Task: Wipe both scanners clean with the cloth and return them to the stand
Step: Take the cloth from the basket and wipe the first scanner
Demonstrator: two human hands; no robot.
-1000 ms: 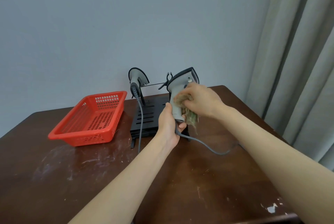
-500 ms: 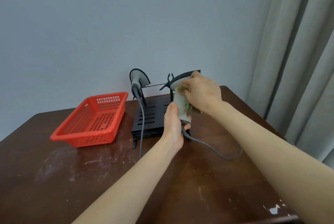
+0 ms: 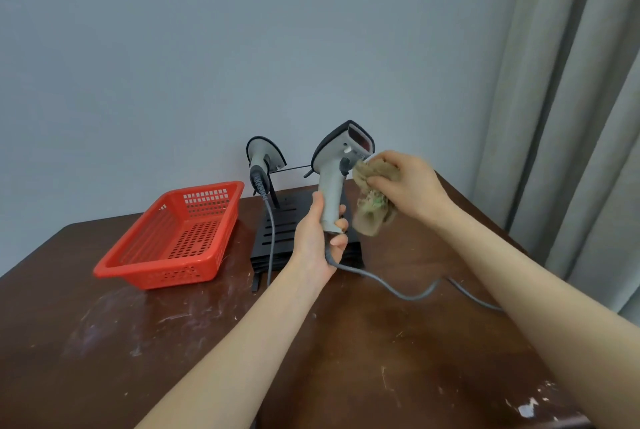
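Grips the grey barcode scanner (image 3: 333,183) low on its handle with the left hand (image 3: 317,241), fingers curled round the butt where the cable (image 3: 391,287) leaves it. Holds it upright and clear of the table, red scan window turned to the right. Pinches a bunched tan cloth (image 3: 372,202) in the right hand (image 3: 414,186), thumb and fingers closed on its upper part, loose end hanging just beside the handle. Touches the scanner near the trigger, or sits barely off it; hard to say from this angle.

Further out, toward the back edge of the table (image 3: 346,376): a second scanner (image 3: 265,160) seated on the black stand (image 3: 287,224), cord trailing down over the slotted base. Left of the stand, near the back left corner: a red basket (image 3: 173,241).

Likely trouble from here:
- With so low a grip, could let the top-heavy head twist or slip under a firm wipe.
- Could snag the cable, which loops across the table toward the right edge, and tug the scanner off line on the way back.
- Could knock the seated scanner or catch the hanging cloth on the stand's arm during the return.
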